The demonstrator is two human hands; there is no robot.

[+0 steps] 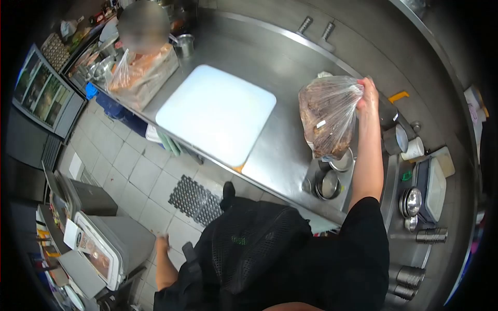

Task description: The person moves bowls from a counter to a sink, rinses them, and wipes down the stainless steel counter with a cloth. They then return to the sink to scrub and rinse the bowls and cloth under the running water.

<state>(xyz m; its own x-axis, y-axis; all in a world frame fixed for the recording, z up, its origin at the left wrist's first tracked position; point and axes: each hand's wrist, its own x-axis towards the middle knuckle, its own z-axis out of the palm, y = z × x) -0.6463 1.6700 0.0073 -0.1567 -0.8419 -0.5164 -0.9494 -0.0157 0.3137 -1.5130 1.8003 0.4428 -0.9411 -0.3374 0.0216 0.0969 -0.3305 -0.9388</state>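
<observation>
My right hand (369, 94) is closed round the gathered neck of a clear plastic bag (329, 116). Brown, chunky contents that look like meat fill the bag, and a small white label is on its side. It hangs over the steel counter (290, 171), beside a sink holding metal bowls (330, 185). Down at my left side, my left hand (162, 242) hangs over the floor, near a grey bin; its fingers are too small and blurred to make out. A white cutting board (218, 114) lies on the counter, left of the bag.
A large bag of orange-pink food (142, 75) stands at the counter's far left, near another person. A steel pot (184, 45) is behind it. Faucet handles (328, 31) project at the back. Right of the sink are stacked bowls (411, 201). A lidded bin (116, 249) stands on the left.
</observation>
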